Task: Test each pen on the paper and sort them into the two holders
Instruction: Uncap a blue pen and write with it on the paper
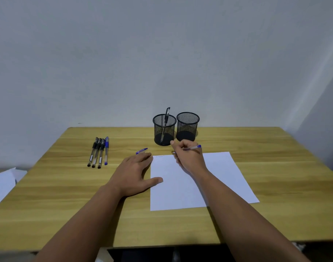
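A blue pen (192,147) is gripped by the right hand (188,156) over white paper (195,186) on the counter (67,195). The left hand (135,174) is laid flat, fingers straight, beside a blue cap (141,151).

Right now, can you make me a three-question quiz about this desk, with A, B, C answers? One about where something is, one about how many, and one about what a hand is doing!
1. Where does the blue pen cap lie?
A. In a holder
B. On the table by the left hand's fingertips
C. On the middle of the paper

2. How many pens lie in the row of pens on the left?
A. Four
B. Two
C. Six

3. What is the right hand doing?
A. Resting flat
B. Lifting a holder
C. Holding a blue pen at the paper's top edge

Answers: 1 B, it lies on the wood just past the left hand. 2 A, three dark pens and one blue. 3 C, fingers curl round the pen over the paper.
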### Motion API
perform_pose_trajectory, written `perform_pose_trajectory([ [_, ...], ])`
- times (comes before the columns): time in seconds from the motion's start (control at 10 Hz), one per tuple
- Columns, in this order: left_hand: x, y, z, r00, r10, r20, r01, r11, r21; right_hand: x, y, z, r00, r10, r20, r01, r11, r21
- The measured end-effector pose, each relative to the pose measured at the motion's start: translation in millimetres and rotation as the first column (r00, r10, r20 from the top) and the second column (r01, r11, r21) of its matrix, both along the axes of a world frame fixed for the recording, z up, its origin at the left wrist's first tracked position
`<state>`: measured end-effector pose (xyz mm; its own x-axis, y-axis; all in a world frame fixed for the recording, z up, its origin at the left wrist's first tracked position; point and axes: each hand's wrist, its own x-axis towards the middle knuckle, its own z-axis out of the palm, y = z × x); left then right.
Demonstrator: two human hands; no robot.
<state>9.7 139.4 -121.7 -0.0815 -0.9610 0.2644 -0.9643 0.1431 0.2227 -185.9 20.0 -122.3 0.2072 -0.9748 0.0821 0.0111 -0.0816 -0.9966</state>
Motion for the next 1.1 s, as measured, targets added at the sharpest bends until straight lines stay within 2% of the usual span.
perform_pose_trajectory([
  [0.1, 0.3, 0.7, -2.4, 0.999, 0.0, -0.039, -0.001, 1.0, -0.006, -1.3, -0.2, 0.2, 0.999, 0.001, 0.034, -0.002, 1.0, 0.015],
  [0.6, 1.0, -1.1, -4.1, 0.999, 0.019, -0.044, -0.017, 0.999, 0.036, 6.7, -11.4, 1.1, 0.998, -0.039, -0.041, 0.041, 0.997, 0.06],
  [0.7, 2.2, -1.5, -5.3, 0.999, 0.023, -0.049, -0.021, 0.999, 0.039, 9.2, -10.5, -1.0, 0.989, -0.074, -0.126, 0.072, 0.997, -0.014],
  [1.1, 2.4, -2.9, -5.5, 0.999, 0.024, -0.036, -0.022, 0.999, 0.047, 7.4, -10.3, -15.4, 0.99, -0.075, -0.121, 0.064, 0.994, -0.092],
])
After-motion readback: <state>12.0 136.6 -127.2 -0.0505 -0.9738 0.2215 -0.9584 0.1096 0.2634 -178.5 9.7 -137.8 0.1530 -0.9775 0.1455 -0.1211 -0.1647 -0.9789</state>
